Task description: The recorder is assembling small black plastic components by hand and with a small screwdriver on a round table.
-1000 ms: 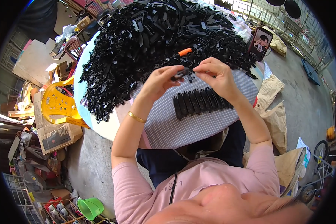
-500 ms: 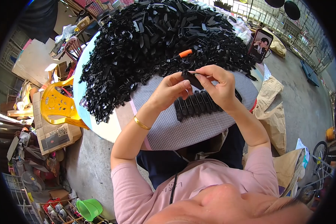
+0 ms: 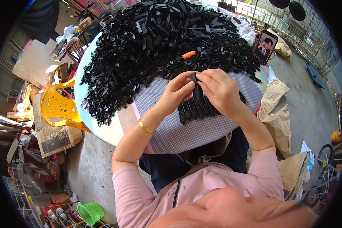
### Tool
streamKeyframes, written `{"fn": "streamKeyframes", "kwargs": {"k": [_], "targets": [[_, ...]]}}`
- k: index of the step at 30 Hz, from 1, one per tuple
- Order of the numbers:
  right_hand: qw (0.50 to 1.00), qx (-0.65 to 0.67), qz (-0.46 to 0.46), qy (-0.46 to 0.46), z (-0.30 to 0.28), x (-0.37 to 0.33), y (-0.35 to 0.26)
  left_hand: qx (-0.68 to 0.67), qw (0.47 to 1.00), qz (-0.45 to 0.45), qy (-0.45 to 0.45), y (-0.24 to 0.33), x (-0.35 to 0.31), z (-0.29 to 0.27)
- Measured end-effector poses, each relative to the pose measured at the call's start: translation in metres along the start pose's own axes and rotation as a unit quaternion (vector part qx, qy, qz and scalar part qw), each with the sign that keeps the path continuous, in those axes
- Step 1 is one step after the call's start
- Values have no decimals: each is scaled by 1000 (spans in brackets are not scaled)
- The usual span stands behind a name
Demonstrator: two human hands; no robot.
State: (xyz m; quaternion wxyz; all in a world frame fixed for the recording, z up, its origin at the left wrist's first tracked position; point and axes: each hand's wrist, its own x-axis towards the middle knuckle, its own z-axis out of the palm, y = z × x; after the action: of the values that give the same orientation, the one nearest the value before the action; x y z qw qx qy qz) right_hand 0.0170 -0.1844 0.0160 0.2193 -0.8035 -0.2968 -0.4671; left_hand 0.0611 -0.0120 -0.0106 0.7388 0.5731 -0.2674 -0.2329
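Note:
Above the near part of the round table, my left hand (image 3: 177, 92) and my right hand (image 3: 219, 91) meet over a narrow black plastic piece (image 3: 196, 90). Both hands are closed on it with thumbs and fingertips, and it stands roughly lengthwise between them. Its upper end is partly covered by fingers. Just below lies a row of similar black plastic pieces (image 3: 199, 111), set side by side on the grey dotted cloth (image 3: 171, 133). Beyond my hands rises a large heap of loose black plastic parts (image 3: 155, 45). An orange-handled tool (image 3: 189, 54) rests at its near edge.
A phone (image 3: 265, 47) stands upright at the table's right edge. To the left are a yellow plastic chair (image 3: 59, 103) and a cardboard box (image 3: 57, 136). Brown paper sacks (image 3: 275, 117) lie on the right-hand floor. A green bucket (image 3: 90, 213) is at lower left.
The black piece has turned from a slant to nearly lengthwise. My right hand's fingers have come down closer together over its upper end; my left hand has barely shifted.

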Motion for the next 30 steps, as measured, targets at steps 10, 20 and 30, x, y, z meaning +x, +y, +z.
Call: {"fn": "streamKeyframes", "kwargs": {"k": [10, 20, 30], "targets": [[986, 97, 80, -107, -9, 2, -8, 1, 998, -6, 66, 3, -1, 7], [976, 121, 151, -96, -17, -12, -13, 27, 999, 6, 30, 4, 1, 11], [939, -34, 317, -130, -71, -39, 50, 539, 824, 31, 172, 9, 9, -39]]}}
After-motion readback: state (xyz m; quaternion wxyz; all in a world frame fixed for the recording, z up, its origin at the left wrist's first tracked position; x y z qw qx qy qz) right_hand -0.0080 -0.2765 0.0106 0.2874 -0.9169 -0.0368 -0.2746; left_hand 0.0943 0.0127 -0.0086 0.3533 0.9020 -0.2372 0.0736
